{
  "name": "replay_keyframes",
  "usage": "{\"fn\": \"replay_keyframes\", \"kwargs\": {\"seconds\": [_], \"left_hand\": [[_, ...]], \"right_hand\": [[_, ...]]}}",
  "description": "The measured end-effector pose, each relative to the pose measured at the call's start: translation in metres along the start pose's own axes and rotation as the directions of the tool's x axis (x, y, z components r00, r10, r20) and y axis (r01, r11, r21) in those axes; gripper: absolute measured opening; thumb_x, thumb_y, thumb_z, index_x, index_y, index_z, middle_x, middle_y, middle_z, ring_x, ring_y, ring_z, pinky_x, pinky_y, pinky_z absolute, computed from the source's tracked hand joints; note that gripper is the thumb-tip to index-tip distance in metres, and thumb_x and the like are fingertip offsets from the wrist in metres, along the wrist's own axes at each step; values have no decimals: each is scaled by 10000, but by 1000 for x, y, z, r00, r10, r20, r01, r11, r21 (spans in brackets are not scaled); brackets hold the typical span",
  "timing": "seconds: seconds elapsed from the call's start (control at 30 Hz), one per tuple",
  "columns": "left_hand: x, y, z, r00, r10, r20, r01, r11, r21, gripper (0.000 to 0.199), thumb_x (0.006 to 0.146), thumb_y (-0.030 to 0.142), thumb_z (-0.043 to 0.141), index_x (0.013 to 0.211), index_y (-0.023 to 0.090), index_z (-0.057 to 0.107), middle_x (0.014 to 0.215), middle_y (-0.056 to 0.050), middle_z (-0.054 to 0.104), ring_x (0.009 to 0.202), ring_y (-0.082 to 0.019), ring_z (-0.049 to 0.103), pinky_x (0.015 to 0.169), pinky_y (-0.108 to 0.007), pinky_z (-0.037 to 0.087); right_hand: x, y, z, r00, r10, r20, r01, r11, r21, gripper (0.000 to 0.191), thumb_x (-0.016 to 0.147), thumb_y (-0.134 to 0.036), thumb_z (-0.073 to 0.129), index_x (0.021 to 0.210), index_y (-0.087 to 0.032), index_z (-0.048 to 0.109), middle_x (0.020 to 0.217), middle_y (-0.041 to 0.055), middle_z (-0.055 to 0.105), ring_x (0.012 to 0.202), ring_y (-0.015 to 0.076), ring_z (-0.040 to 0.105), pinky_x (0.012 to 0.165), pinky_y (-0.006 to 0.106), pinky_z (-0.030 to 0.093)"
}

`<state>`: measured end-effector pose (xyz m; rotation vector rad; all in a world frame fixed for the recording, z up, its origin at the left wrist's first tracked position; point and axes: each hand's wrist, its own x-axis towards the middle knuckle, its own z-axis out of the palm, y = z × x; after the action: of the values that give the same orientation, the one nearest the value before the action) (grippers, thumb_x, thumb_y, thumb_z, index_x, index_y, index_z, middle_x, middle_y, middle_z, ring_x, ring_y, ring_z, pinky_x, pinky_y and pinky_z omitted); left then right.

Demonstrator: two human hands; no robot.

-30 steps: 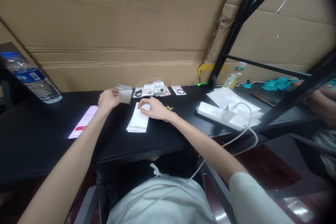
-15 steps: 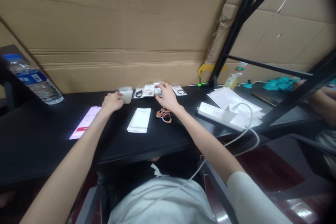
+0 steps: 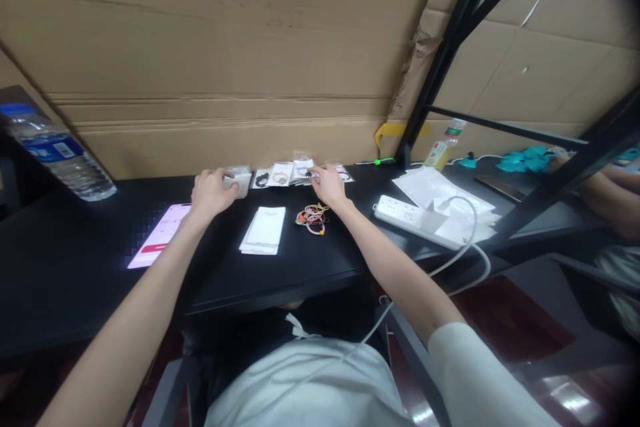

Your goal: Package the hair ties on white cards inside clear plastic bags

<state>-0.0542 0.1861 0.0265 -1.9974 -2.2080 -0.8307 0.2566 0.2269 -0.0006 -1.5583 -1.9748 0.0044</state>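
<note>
My left hand (image 3: 213, 193) is at the left end of the row by the cardboard wall, its thumb and fingers closed on the edge of a stack of small clear plastic bags (image 3: 242, 181). To the right, my right hand (image 3: 330, 185) has its fingertips drawn together at a bagged bracelet card (image 3: 303, 166), partly covering it. Between the hands lie a bagged card with a black bracelet (image 3: 262, 179) and one with a light-brown bracelet (image 3: 281, 175). Another bagged card (image 3: 345, 173) shows behind my right hand. Nearer me are a pile of white cards (image 3: 265, 230) and a tangle of colourful bracelets (image 3: 312, 219).
A lit phone (image 3: 163, 237) and a water bottle (image 3: 63, 150) are on the left. To the right are a white power strip (image 3: 405, 213), white plastic bags (image 3: 435, 187), a drink bottle (image 3: 445, 143) and a black metal frame (image 3: 445, 60). A co-worker's arm (image 3: 595, 190) shows at far right.
My right hand has shifted right along the row and its fingers have drawn closer together, uncovering more of the bagged cards. My left hand stays by the bag stack, its thumb slightly lower.
</note>
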Motion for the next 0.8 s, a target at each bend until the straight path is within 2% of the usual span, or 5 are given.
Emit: {"fn": "replay_keyframes", "kwargs": {"seconds": [0.2, 0.37, 0.57, 0.67, 0.8], "left_hand": [[-4, 8, -3, 993, 30, -111, -35, 998, -44, 389, 890, 369, 590, 1181, 191, 777, 1245, -194, 718, 1255, -406, 630, 1054, -541, 535], [-8, 19, -4, 985, 85, -150, -107, 983, -149, 313, 906, 384, 585, 1069, 190, 769, 1092, -148, 773, 1061, -335, 711, 1001, -464, 551], [-15, 36, 4, 981, 195, 14, -175, 908, -381, 345, 951, 488, 594, 1024, 194, 759, 1004, -98, 817, 906, -269, 748, 907, -379, 556], [-17, 40, 11, 966, 227, 120, -156, 890, -429, 397, 994, 524, 533, 970, 192, 750, 926, -88, 813, 854, -260, 748, 859, -374, 544], [-17, 42, 15, 953, 242, 184, -132, 874, -468, 443, 1014, 531, 493, 890, 182, 736, 885, -93, 803, 782, -237, 729, 795, -349, 526]], "right_hand": [[0, -3, -7, 992, 57, -116, -45, 993, 107, 322, 1079, -309, 560, 1288, -248, 798, 1276, 122, 709, 1031, 266, 727, 963, 382, 554], [3, -2, -6, 955, -31, -296, 107, 963, 247, 314, 1075, -261, 559, 1232, -172, 815, 1278, 144, 719, 1110, 257, 723, 1059, 378, 532], [-1, -11, -1, 921, -132, -367, 260, 909, 325, 295, 1072, -243, 554, 1198, -191, 816, 1227, 132, 747, 1142, 255, 718, 1062, 392, 541], [-10, -20, 2, 932, -173, -318, 282, 898, 339, 284, 1065, -242, 556, 1185, -212, 812, 1221, 109, 752, 1122, 249, 728, 1039, 389, 561], [-22, -29, 5, 958, -199, -207, 261, 904, 340, 263, 1025, -234, 581, 1164, -229, 804, 1233, 89, 748, 1055, 244, 740, 953, 384, 598]]}}
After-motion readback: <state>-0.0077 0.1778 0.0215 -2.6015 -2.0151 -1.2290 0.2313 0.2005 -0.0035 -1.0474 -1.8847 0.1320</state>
